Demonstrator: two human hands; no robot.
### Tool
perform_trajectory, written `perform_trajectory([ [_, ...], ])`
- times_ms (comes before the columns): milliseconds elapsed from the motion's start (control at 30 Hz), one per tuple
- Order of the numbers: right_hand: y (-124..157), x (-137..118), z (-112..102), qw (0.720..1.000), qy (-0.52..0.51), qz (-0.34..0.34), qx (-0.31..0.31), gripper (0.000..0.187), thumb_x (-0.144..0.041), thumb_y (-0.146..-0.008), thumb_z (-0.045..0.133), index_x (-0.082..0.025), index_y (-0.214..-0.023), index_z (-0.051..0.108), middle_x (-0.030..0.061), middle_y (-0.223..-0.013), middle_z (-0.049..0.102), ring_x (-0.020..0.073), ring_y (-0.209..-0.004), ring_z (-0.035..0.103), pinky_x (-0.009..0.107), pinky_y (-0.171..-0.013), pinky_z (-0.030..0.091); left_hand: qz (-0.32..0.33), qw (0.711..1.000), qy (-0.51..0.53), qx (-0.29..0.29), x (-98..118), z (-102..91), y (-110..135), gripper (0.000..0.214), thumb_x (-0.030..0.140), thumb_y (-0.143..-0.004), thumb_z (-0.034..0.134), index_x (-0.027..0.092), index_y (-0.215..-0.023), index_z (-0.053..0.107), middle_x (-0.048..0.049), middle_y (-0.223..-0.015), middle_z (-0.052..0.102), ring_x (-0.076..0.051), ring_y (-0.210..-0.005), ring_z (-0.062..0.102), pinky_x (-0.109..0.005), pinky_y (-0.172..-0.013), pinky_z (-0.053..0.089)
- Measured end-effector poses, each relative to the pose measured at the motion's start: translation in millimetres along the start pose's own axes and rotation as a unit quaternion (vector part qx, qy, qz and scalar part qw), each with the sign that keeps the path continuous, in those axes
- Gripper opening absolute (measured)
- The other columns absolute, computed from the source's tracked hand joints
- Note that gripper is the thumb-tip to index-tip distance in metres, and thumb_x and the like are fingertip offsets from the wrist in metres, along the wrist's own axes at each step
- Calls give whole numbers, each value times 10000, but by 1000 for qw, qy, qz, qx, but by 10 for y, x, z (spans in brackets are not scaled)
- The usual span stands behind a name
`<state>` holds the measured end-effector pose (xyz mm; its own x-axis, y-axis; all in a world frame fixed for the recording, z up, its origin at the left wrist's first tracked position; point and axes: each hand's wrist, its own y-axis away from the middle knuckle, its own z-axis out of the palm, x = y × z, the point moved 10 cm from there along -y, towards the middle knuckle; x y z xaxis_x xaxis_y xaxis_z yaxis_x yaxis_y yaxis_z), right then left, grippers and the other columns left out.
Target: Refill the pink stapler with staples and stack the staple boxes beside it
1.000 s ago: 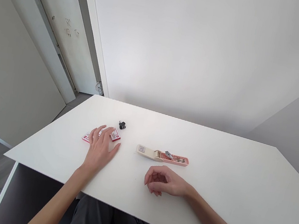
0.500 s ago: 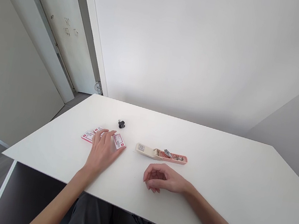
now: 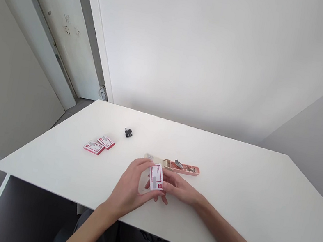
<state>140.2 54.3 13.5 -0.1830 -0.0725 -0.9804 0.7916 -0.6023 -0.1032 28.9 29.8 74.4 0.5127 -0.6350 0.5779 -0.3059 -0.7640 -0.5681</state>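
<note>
My left hand (image 3: pixel 130 184) grips a small white box with red print (image 3: pixel 156 177) above the table, fingers at its top edge and thumb at its lower edge. My right hand (image 3: pixel 181 188) holds the same box from the right, its thumb on the lower right corner and some fingers behind. Just beyond the hands lies a long narrow case (image 3: pixel 188 170), with a cream part at the left and an open pink tray at the right. Small metal pieces sit in the tray, one sticking up. My left hand partly hides the cream part.
Two similar red-and-white boxes (image 3: pixel 94 147) lie touching or nearly so at the left on the white table (image 3: pixel 240 185). A small black object, perhaps a clip (image 3: pixel 128 133), is farther back. A wall (image 3: pixel 192 51) rises behind the table.
My left hand has picked up the box from the left side and brought it right, to my right hand. My right hand has closed on it. The view has shifted slightly.
</note>
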Motion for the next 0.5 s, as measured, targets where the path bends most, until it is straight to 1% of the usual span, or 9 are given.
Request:
perform_trajectory([
  [67, -4, -8, 2, 1000, 11, 6, 6, 427, -524, -1009, 670, -168, -1243, 652, 112, -1095, 720, 180, -829, 732, 252, -597, 564, -4, 1000, 17, -20, 4, 115, -12, 649, 396, -870, 850, 297, -1410, 504, -126, -1372, 613, -311, -1313, 608, -503, -1067, 553],
  [100, -5, -6, -3, 1000, 15, 11, 11, 396, -509, -1013, 671, -166, -1210, 661, 108, -1084, 725, 169, -807, 724, 248, -594, 562, -22, 999, 42, -24, -27, 148, -15, 657, 400, -866, 852, 294, -1410, 500, -130, -1388, 604, -313, -1326, 601, -511, -1085, 541],
  [167, -7, 7, -1, 1000, 15, 22, 11, 359, -500, -1020, 664, -168, -1158, 659, 83, -1021, 727, 144, -744, 706, 238, -582, 553, -83, 988, 127, -28, -131, 195, 0, 654, 419, -896, 817, 287, -1434, 470, -140, -1438, 583, -308, -1348, 591, -520, -1130, 510],
  [233, -11, 25, 23, 999, 7, 34, -5, 352, -501, -1031, 650, -181, -1175, 633, 51, -961, 722, 119, -664, 681, 230, -565, 536, -153, 959, 234, -39, -236, 255, 45, 580, 445, -978, 711, 279, -1463, 441, -152, -1484, 576, -292, -1349, 604, -520, -1155, 490],
  [300, -13, 36, 63, 999, 2, 43, -31, 348, -498, -1043, 634, -190, -1203, 606, 27, -912, 717, 98, -591, 642, 229, -556, 520, -202, 924, 319, -68, -280, 337, 104, 524, 459, -1029, 626, 279, -1485, 442, -154, -1489, 598, -284, -1300, 648, -519, -1139, 503],
  [367, -10, 34, 95, 997, 9, 49, -55, 325, -495, -1052, 620, -183, -1144, 612, 15, -873, 708, 82, -560, 604, 229, -566, 509, -228, 901, 357, -90, -288, 390, 158, 535, 464, -1015, 649, 283, -1487, 474, -147, -1459, 637, -290, -1258, 680, -513, -1116, 522],
  [433, -6, 25, 103, 997, 19, 48, -65, 330, -505, -1063, 594, -175, -1074, 622, 5, -829, 690, 75, -559, 582, 224, -573, 494, -242, 895, 364, -90, -300, 399, 198, 561, 454, -974, 713, 284, -1470, 515, -134, -1421, 673, -299, -1261, 683, -499, -1114, 526],
  [500, -2, 19, 80, 997, 23, 43, -55, 356, -518, -1071, 571, -169, -1087, 637, -2, -797, 674, 79, -574, 582, 222, -575, 488, -253, 893, 364, -73, -327, 388, 226, 569, 445, -944, 752, 272, -1443, 542, -126, -1376, 706, -303, -1280, 678, -490, -1128, 518],
])
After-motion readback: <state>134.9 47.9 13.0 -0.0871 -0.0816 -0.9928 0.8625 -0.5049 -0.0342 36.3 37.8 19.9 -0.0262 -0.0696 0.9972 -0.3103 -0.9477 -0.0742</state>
